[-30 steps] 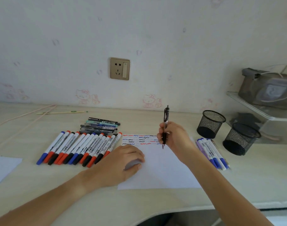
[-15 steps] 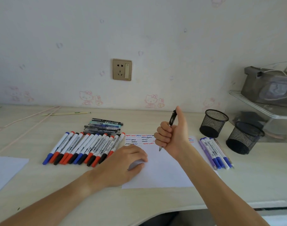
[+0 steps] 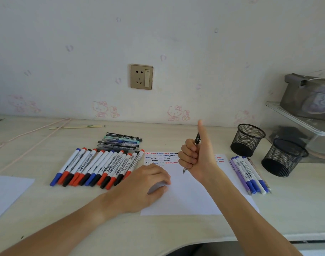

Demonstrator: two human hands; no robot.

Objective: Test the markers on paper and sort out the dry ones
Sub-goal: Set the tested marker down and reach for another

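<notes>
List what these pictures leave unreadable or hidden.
- Pen in the right hand, head view: the curled fingers hide most of its barrel.
- Squiggles on the paper: the right hand covers part of each row.
- Mesh cups: nothing shows in their dark insides.
- Print on the marker row: too small to read.
- Grey case: cut off by the right edge.

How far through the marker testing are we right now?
Done: rows of squiggles on the paper; tested pens lie to its right. In hand: right hand grips a black pen. Left: the marker row; both mesh cups look empty.
</notes>
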